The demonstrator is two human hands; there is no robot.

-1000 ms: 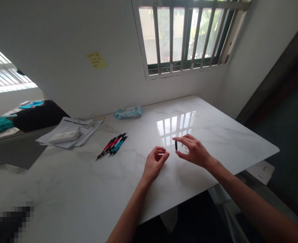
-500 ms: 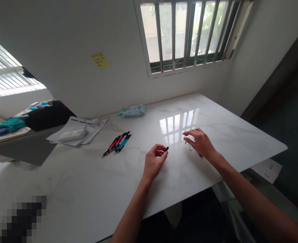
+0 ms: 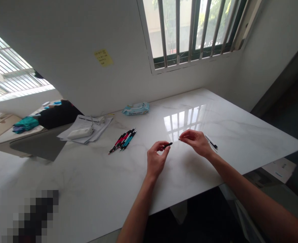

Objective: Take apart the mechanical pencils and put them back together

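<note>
My left hand [image 3: 156, 158] is closed, with a short black pen part [image 3: 167, 145] pinched between thumb and fingertips, pointing right. Across a small gap, my right hand [image 3: 195, 141] has thumb and fingers pressed together over a tiny light-tipped piece [image 3: 179, 138], too small to name. Just beyond the right wrist lie slim pen pieces [image 3: 212, 141], white with a black end, partly covered by that hand. To the left on the table, several pens [image 3: 123, 140] in red, black, white and blue lie side by side in a slanted bunch.
The white marbled table [image 3: 93, 189] meets the wall behind. A pack of wipes [image 3: 135, 108] lies near the wall. Papers [image 3: 98, 133] carry a white box-like device [image 3: 81, 133]. A yellow note [image 3: 103, 57] hangs left of the barred window [image 3: 189, 33].
My right hand has come down and left from the spot by the pen pieces, its fingers closing into a pinch. The black part in my left hand shows more of its length. The view shifted slightly.
</note>
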